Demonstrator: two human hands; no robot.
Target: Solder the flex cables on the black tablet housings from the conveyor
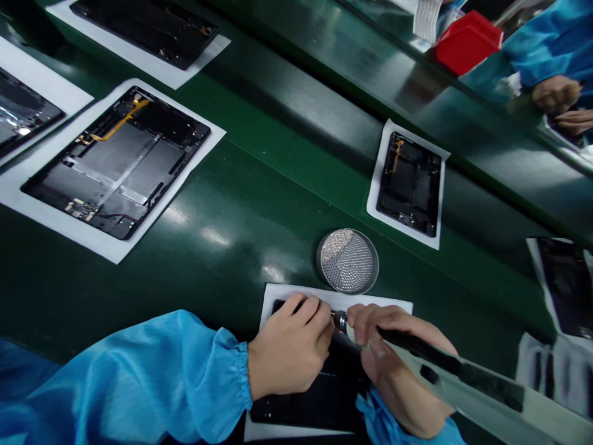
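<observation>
My right hand [389,334] is wrapped around a pale electric screwdriver [491,389] with a dark grip strip, its metal tip pointing left. Beneath both hands a dark tablet housing [310,405] lies on a white sheet [380,301]. My left hand [294,349] rests over the housing's upper part, fingers bent and drawn together close to the screwdriver tip. Whatever its fingertips pinch is hidden. Just beyond the sheet stands a round dish [349,269] with a dimpled floor and many tiny silvery pieces, likely screws, gathered at its upper left.
Opened tablets lie on white sheets: a large one with an orange ribbon [125,161] at left, another [410,182] beyond the dish, others at the edges. A raised metal ledge [324,80] crosses behind. At upper right are a red bin [467,43] and a co-worker's hands [558,96].
</observation>
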